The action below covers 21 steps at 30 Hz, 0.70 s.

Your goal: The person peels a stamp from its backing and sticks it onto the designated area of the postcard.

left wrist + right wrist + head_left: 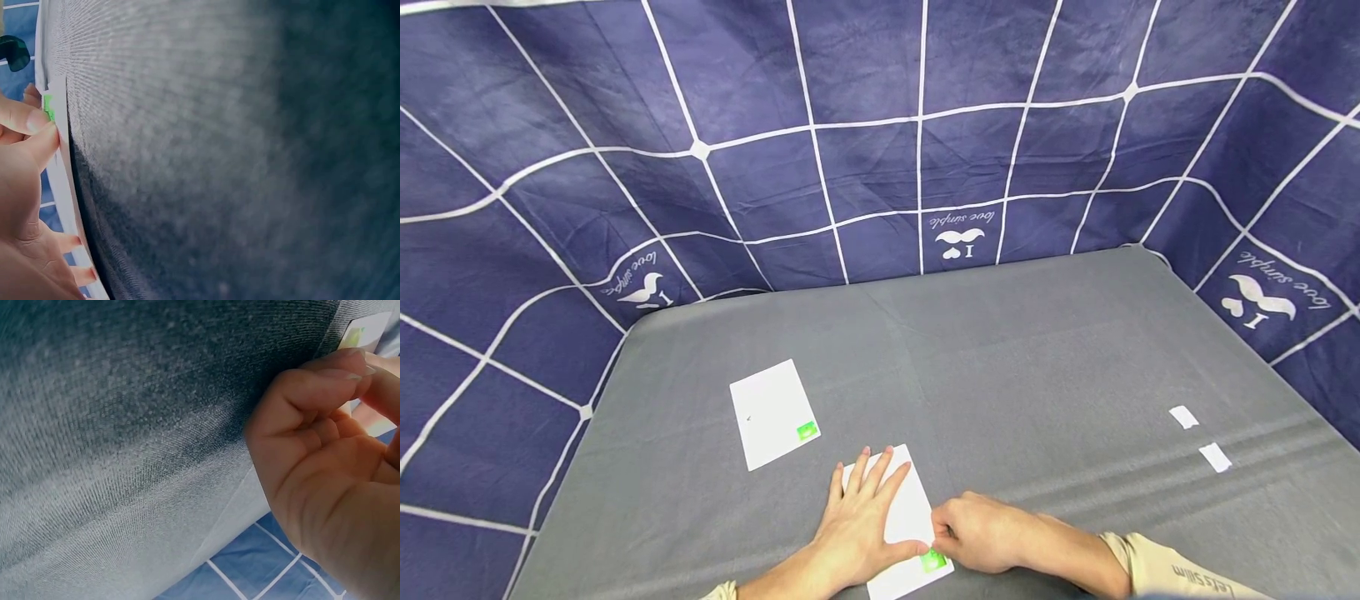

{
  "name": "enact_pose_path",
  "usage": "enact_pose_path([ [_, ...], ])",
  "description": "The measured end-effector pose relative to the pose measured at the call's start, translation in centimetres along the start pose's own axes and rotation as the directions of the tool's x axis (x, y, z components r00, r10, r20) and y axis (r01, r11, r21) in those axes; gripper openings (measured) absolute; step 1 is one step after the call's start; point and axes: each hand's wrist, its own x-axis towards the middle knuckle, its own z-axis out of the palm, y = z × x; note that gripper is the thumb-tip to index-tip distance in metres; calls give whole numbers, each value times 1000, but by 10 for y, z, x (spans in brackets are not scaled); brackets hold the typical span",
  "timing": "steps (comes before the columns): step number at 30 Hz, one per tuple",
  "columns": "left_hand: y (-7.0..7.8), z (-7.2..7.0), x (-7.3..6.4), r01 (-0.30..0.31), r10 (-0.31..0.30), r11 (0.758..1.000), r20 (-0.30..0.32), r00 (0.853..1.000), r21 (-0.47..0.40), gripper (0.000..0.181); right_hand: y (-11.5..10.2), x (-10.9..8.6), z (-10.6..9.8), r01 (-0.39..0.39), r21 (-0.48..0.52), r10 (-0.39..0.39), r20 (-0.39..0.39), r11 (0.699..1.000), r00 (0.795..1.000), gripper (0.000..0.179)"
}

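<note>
My left hand (857, 533) lies spread on a white sheet (912, 500) at the front of the table, its fingers straight. Its thumb reaches toward a small green label (933, 560) near the sheet's right edge. The right hand (981, 531) is at that same edge with curled fingers, its fingertips close to the label. In the right wrist view, thumb and fingertips come near each other beside the label (355, 337); whether they pinch anything is hidden. The left wrist view shows a thumb by the green label (49, 107), with the sheet edge-on.
A second white sheet (771, 408) with a green label (807, 431) at one corner lies farther back on the left. Two small white pieces (1184, 417) are on the right of the grey cloth-covered table (1022, 358). Blue checked curtains (865, 167) stand around it.
</note>
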Motion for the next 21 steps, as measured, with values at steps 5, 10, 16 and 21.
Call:
enact_pose_path([
  [5,-1,1,-1,5,-5,1000,-1,1000,-4,88,-1,-1,2,-20,-21,20,-6,1000,1000,36],
  [10,-1,4,0,-1,1,1000,-3,1000,-5,88,-2,-2,2,-36,-46,36,-12,998,999,37],
  [16,-1,3,0,10,-10,1000,13,1000,-3,89,-1,-3,1,-35,-49,34,-13,998,999,36],
  [21,-1,0,0,11,-11,1000,35,999,-8,89,1,-3,0,-31,-29,31,-18,999,999,36],
])
